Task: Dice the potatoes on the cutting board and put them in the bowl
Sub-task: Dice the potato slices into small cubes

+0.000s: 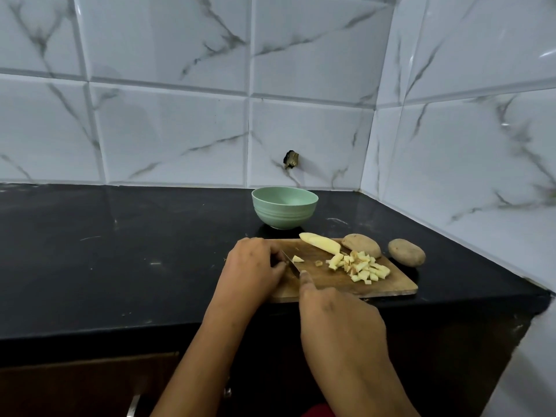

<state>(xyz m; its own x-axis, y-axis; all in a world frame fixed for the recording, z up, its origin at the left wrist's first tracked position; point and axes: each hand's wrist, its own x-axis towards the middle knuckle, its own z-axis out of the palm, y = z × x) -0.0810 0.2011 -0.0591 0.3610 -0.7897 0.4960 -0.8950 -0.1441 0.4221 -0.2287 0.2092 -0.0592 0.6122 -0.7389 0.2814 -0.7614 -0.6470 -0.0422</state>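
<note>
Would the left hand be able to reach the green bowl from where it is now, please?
Probably yes. The left hand rests at the cutting board's left end, and the green bowl stands just beyond the board's far edge with bare counter between; that hand seems occupied near the knife.

A single wide-angle camera worn on the head looks forward and down across a black counter point(120, 251) toward a tiled corner. The cutting board point(388, 285) sits close, below centre, forearms reaching in from the bottom edge.
</note>
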